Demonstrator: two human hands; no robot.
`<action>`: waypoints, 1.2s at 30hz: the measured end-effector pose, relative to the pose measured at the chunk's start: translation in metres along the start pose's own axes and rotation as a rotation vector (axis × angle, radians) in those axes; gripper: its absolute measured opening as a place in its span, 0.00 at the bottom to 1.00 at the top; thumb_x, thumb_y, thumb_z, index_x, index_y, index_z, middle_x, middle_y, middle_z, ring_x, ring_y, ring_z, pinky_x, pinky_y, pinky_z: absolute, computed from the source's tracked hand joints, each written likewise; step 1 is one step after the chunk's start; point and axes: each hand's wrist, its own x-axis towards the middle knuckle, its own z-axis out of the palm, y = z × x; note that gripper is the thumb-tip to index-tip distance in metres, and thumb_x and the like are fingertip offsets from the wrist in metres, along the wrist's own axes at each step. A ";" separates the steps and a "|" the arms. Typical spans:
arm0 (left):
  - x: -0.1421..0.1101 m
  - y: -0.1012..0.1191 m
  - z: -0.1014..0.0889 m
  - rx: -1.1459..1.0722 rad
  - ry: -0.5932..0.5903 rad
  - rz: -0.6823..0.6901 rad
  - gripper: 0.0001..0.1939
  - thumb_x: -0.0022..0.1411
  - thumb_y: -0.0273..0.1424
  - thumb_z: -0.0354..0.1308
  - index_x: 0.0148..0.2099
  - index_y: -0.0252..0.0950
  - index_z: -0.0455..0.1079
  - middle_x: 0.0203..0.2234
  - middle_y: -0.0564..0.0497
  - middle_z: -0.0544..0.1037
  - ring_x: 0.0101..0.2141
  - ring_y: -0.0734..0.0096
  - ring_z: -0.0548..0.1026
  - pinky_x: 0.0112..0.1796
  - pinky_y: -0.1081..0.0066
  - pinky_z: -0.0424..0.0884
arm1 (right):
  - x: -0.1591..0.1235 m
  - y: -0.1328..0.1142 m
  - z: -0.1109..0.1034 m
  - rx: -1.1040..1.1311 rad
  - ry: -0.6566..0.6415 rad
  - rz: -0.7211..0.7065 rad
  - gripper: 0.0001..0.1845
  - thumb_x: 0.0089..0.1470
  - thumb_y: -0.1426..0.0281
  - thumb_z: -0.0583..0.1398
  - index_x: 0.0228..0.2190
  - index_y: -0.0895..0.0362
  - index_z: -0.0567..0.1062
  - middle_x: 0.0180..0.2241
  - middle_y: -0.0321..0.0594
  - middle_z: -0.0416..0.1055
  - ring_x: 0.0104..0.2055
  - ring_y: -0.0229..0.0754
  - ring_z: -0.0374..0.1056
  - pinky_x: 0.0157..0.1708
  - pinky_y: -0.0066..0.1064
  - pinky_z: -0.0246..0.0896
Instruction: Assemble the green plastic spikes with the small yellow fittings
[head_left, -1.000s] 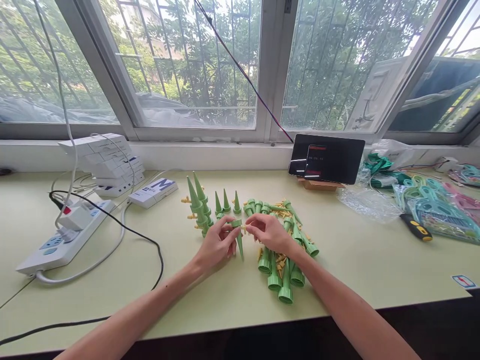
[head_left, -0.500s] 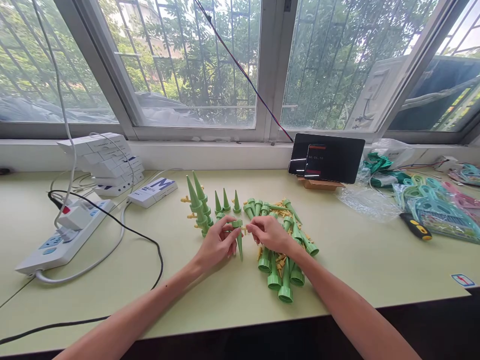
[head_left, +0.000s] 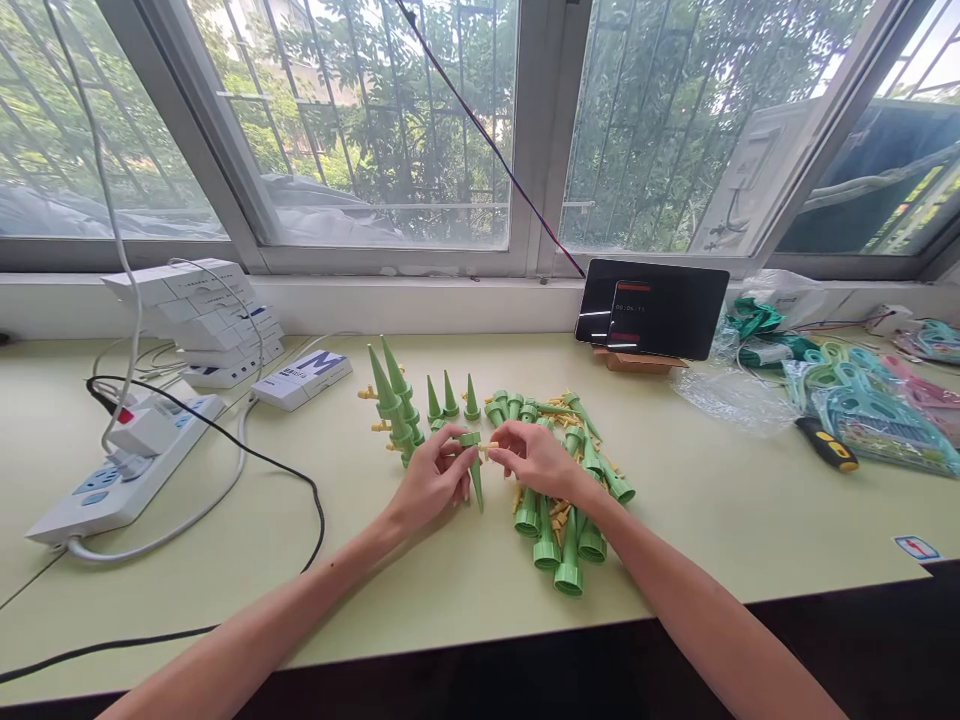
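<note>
Since this table (head_left: 420,600) has a pile of green spikes (head_left: 571,540) under my right arm (head_left: 697,585), one dip could set some rolling. White boxes (head_left: 217,318) look closed, can't see inside; plastic packs (head_left: 885,428) hold pastel stuff (head_left: 844,370). My left hand (head_left: 432,476)'s pinching one spike (head_left: 476,482) point-down beside the pile; right hand (head_left: 545,462)'s gripping a yellow nozzle (head_left: 488,447) at its collar (head_left: 469,439).

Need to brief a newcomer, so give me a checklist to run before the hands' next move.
1. Green spike held in the left hand: ok, tip downward in view.
2. Yellow fitting held in the right hand: ok.
3. Fitting seated in the spike's collar: cannot tell, too small.
4. Loose yellow fittings nearby: ok, among the lying green spikes.
5. Black cable clear of the left forearm: not ok, the forearm crosses over it in view.
</note>
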 end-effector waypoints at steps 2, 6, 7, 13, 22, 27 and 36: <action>0.000 0.000 0.000 -0.003 0.004 0.002 0.14 0.64 0.43 0.57 0.44 0.39 0.63 0.22 0.57 0.73 0.17 0.73 0.71 0.18 0.75 0.66 | 0.000 0.000 0.000 0.005 0.002 -0.004 0.10 0.60 0.62 0.60 0.35 0.57 0.71 0.30 0.39 0.75 0.25 0.36 0.69 0.25 0.26 0.62; 0.000 -0.001 0.000 -0.016 -0.012 0.005 0.13 0.65 0.42 0.57 0.44 0.39 0.62 0.25 0.54 0.75 0.17 0.74 0.71 0.17 0.75 0.66 | 0.000 -0.001 -0.001 -0.023 -0.005 -0.018 0.10 0.62 0.65 0.57 0.30 0.57 0.70 0.26 0.36 0.72 0.24 0.35 0.68 0.26 0.26 0.61; 0.000 -0.001 0.000 -0.017 -0.017 0.008 0.13 0.65 0.41 0.57 0.44 0.39 0.62 0.26 0.54 0.75 0.17 0.75 0.71 0.17 0.75 0.65 | 0.000 -0.002 -0.001 -0.040 -0.008 -0.023 0.12 0.62 0.65 0.56 0.28 0.57 0.70 0.24 0.36 0.71 0.23 0.35 0.67 0.26 0.26 0.61; -0.001 0.001 0.000 0.004 -0.041 0.018 0.12 0.66 0.40 0.57 0.45 0.39 0.62 0.22 0.57 0.72 0.17 0.75 0.71 0.18 0.76 0.65 | 0.001 -0.005 -0.001 -0.112 -0.022 -0.034 0.21 0.66 0.64 0.52 0.21 0.57 0.68 0.17 0.33 0.68 0.21 0.34 0.64 0.28 0.26 0.59; 0.000 -0.001 0.000 0.012 -0.027 0.008 0.12 0.66 0.41 0.57 0.45 0.39 0.62 0.24 0.55 0.74 0.17 0.75 0.71 0.18 0.75 0.65 | -0.001 -0.006 -0.001 -0.024 0.005 0.000 0.16 0.63 0.60 0.55 0.29 0.57 0.70 0.25 0.36 0.72 0.22 0.35 0.67 0.25 0.26 0.60; 0.000 -0.002 0.000 0.014 -0.008 0.014 0.13 0.65 0.40 0.57 0.45 0.39 0.63 0.23 0.56 0.74 0.17 0.75 0.71 0.18 0.75 0.66 | -0.002 -0.004 -0.002 -0.002 -0.011 -0.015 0.08 0.60 0.65 0.59 0.33 0.56 0.70 0.30 0.37 0.73 0.24 0.36 0.68 0.26 0.27 0.61; 0.000 -0.003 0.000 0.004 -0.034 0.020 0.13 0.65 0.41 0.57 0.45 0.39 0.62 0.25 0.54 0.76 0.17 0.76 0.71 0.18 0.75 0.66 | 0.000 -0.003 0.000 -0.097 -0.012 -0.038 0.17 0.64 0.67 0.53 0.23 0.57 0.66 0.19 0.33 0.67 0.21 0.35 0.63 0.27 0.27 0.58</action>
